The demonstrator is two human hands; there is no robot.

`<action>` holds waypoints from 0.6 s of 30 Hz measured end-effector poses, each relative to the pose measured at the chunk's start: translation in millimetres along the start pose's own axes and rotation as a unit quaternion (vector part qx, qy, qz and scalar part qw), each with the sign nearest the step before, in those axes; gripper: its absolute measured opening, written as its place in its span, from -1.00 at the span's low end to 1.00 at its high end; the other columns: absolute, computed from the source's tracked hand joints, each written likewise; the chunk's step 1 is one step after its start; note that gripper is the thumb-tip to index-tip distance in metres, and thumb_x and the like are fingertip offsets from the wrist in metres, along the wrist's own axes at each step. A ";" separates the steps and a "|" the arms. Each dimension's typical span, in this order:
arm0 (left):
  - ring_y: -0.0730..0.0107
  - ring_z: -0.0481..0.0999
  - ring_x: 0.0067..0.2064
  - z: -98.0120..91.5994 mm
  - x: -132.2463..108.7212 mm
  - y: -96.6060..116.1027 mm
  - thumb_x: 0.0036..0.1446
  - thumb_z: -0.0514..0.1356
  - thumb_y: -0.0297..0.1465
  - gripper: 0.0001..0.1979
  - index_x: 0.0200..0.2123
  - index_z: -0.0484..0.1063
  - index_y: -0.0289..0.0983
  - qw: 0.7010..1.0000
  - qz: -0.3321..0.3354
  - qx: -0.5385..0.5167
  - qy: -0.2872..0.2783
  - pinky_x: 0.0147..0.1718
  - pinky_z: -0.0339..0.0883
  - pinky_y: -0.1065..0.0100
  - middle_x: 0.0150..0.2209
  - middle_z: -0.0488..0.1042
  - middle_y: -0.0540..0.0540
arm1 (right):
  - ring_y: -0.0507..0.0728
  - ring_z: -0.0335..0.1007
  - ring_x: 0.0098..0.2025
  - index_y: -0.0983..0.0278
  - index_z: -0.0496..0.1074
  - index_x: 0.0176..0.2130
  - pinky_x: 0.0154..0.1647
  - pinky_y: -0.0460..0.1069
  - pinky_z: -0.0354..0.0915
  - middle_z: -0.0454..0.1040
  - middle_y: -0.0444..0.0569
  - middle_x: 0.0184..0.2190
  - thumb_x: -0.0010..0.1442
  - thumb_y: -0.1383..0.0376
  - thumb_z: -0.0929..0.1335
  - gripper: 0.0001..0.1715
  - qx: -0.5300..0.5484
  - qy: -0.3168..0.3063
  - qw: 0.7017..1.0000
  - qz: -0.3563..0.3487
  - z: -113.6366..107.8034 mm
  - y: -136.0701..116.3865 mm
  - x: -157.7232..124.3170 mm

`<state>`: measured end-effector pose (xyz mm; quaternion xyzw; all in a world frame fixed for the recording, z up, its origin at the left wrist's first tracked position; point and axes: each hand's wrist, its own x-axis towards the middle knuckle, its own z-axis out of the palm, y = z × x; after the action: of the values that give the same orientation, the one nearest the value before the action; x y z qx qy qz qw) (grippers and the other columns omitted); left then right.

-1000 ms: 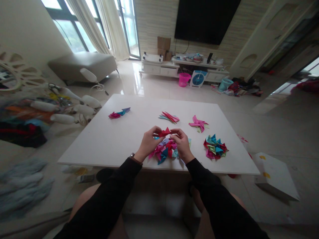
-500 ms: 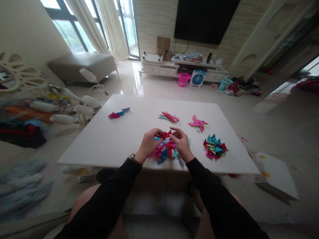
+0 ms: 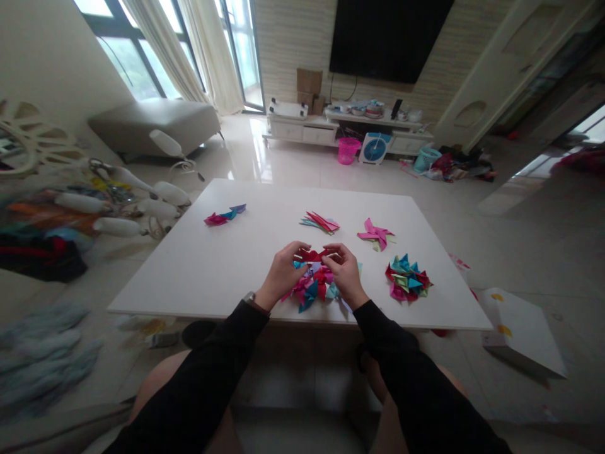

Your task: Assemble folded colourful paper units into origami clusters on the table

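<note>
I see the red folded paper (image 3: 312, 255) pinched between my left hand (image 3: 282, 272) and right hand (image 3: 346, 273), seemingly at each end, just above the pile of paper pieces (image 3: 312, 287).

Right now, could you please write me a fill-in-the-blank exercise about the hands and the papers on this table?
The left hand and the right hand together hold a folded paper piece of ____ colour.
It is held above a heap of folded papers on a table whose top is ____.
The pink pinwheel lies to the ____ of both hands.
Missing words: red; white; right.
</note>
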<state>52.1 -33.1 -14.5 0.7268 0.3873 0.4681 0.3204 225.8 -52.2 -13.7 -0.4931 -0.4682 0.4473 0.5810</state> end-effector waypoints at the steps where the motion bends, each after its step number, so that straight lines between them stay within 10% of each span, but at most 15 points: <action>1: 0.37 0.61 -0.15 0.2 0.2 -0.2 0.02 0.30 -0.61 -0.55 0.00 0.44 -0.22 1.000 -0.003 -0.009 0.008 -0.22 0.57 0.33 -0.02 0.51 -0.12 | 0.07 0.40 -0.35 0.21 0.49 -0.21 -0.32 -0.02 0.32 0.50 -0.11 -0.32 0.03 0.27 0.45 -0.74 -0.005 0.000 1.000 -0.004 0.1 -0.3 -0.2; 18: 0.30 0.57 -0.03 -14.4 1.1 -0.8 0.26 0.19 -0.55 -0.86 -0.20 0.52 -0.24 0.978 0.143 0.143 -0.047 -0.08 0.52 0.28 0.01 0.48 -0.19 | 0.17 0.52 -0.15 0.21 0.49 -0.08 -0.17 0.04 0.40 0.57 -0.02 -0.22 0.19 0.16 0.41 -0.70 -0.136 -0.024 0.990 -0.039 0.4 0.4 -2.6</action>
<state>38.8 -30.2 -9.5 0.8340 0.3274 0.4140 0.1606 225.0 -54.6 -14.4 -0.5374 -0.5577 0.3683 0.5144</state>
